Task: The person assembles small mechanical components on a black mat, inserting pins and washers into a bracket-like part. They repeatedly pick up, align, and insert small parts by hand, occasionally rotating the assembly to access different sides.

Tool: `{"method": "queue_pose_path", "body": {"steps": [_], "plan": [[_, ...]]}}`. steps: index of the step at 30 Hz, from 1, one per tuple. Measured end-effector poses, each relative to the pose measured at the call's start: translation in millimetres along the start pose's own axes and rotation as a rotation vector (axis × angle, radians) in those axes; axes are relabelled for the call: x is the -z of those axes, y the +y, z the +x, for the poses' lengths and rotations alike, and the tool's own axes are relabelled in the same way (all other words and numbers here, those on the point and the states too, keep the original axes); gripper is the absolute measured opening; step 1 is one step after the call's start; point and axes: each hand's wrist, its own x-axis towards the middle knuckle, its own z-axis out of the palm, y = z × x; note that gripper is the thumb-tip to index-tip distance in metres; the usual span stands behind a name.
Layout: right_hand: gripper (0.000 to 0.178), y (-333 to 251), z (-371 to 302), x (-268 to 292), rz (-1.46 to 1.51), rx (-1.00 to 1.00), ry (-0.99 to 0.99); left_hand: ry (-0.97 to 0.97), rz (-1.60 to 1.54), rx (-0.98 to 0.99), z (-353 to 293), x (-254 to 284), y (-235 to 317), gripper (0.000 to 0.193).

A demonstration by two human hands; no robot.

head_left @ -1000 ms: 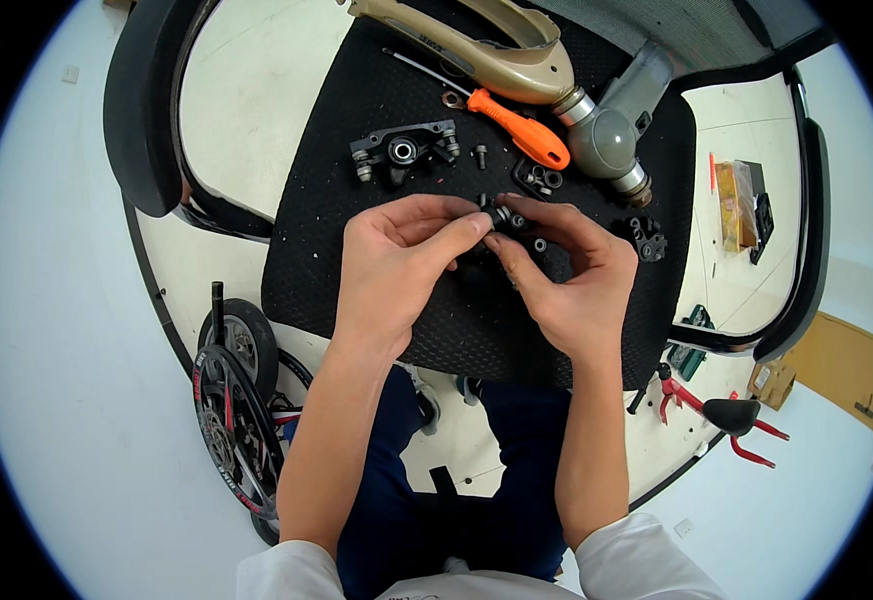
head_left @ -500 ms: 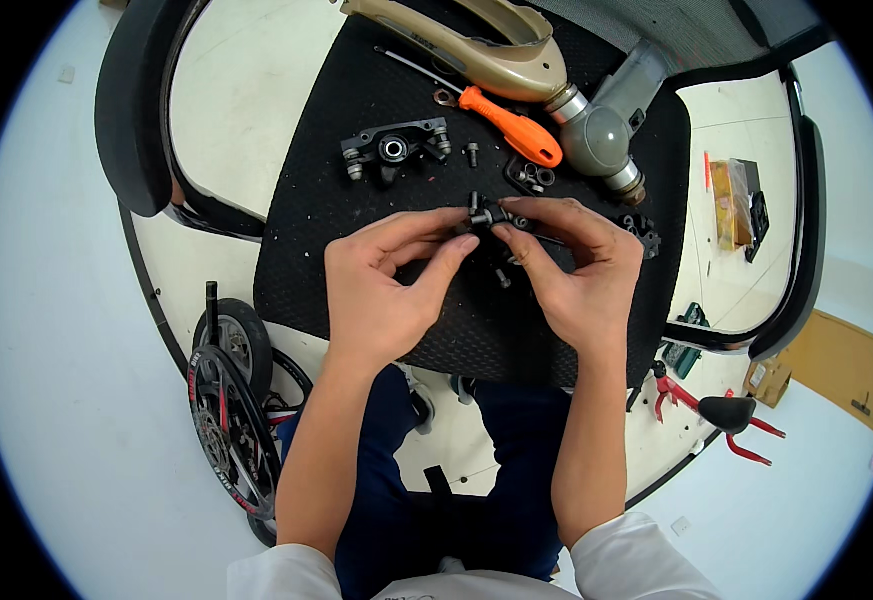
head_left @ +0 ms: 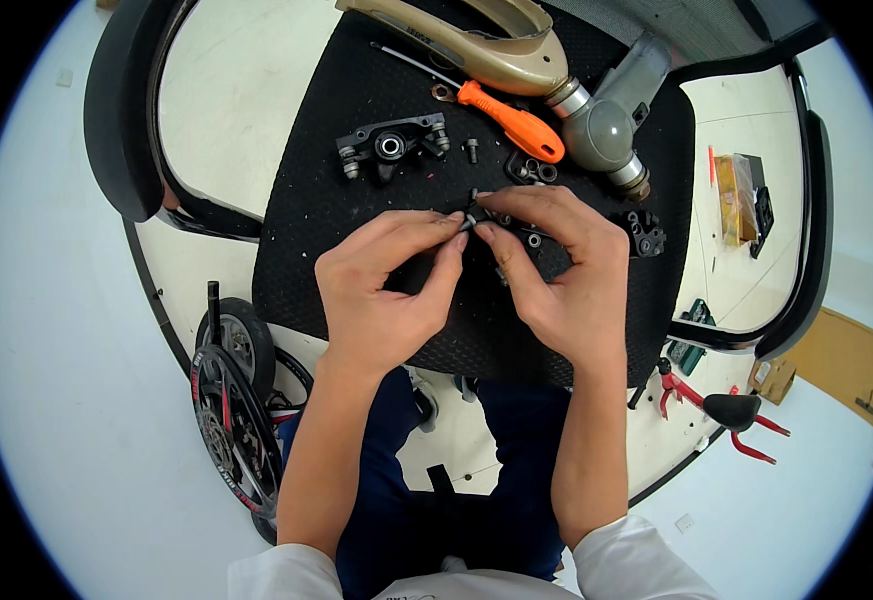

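Note:
Over the middle of the black mesh chair seat (head_left: 476,345), a small grey metal bolt (head_left: 469,222) sits between my fingertips, mostly covered by them. My left hand (head_left: 376,285) pinches its left end with thumb and forefinger. From the other side my right hand (head_left: 571,275) closes thumb and forefinger around the right end. Beneath my right fingers lie several small dark parts, partly hidden, among them a round bushing (head_left: 534,241). A black brake caliper (head_left: 390,147) rests beyond my left hand, with a loose bolt (head_left: 472,150) beside it.
An orange-handled screwdriver (head_left: 516,122) lies against a beige and grey frame part (head_left: 596,140) at the back. Right of my hand is a toothed black part (head_left: 644,234). Armrests (head_left: 121,120) flank the seat. Wheels (head_left: 231,420) and a red frame piece (head_left: 681,385) are on the floor.
My right fingertips have shifted left, closer to my left ones, and the bolt between them is now more covered. My left hand has moved slightly left.

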Motion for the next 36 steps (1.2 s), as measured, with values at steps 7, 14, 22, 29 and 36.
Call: {"method": "queue_pose_path", "body": {"steps": [7, 14, 22, 29, 36], "plan": [[0.017, -8, -1, -11, 0.000, -0.013, -0.006, -0.009, 0.027, 0.149, -1, 3, 17, 0.020], [0.017, -18, 1, -8, -0.067, 0.024, -0.132, -0.022, -0.174, 0.318, -8, 11, 8, 0.017], [0.015, -29, 6, -4, -0.150, 0.019, -0.205, -0.078, -0.049, 0.155, -12, 16, 8, 0.013], [0.011, -35, 10, 7, -0.127, -0.020, -0.165, 0.023, -0.161, 0.147, -9, 6, 10, 0.021], [0.012, -21, 8, 6, -0.016, -0.079, -0.049, 0.032, -0.382, 0.238, -7, 4, 16, 0.037]]}}
